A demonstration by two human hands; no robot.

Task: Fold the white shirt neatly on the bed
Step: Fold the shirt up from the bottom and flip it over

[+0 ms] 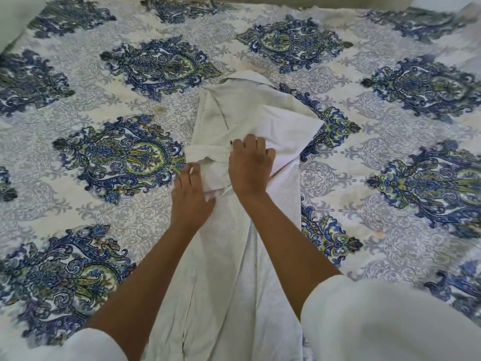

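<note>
The white shirt (231, 269) lies lengthwise down the middle of the bed, collar end at the far side, its sides folded inward into a long narrow strip. A folded-in sleeve crosses the strip near its middle. My right hand (250, 170) presses flat on that folded part, fingers spread over the cloth. My left hand (191, 198) rests at the strip's left edge, thumb and fingers closed on a bunched fold of the sleeve fabric. The lower part of the shirt runs between my forearms toward me.
The bed is covered by a sheet (117, 157) with blue and green ornate medallions on a cream ground. My white sleeves (390, 321) fill the bottom corners. The bed's far edge (260, 2) runs along the top.
</note>
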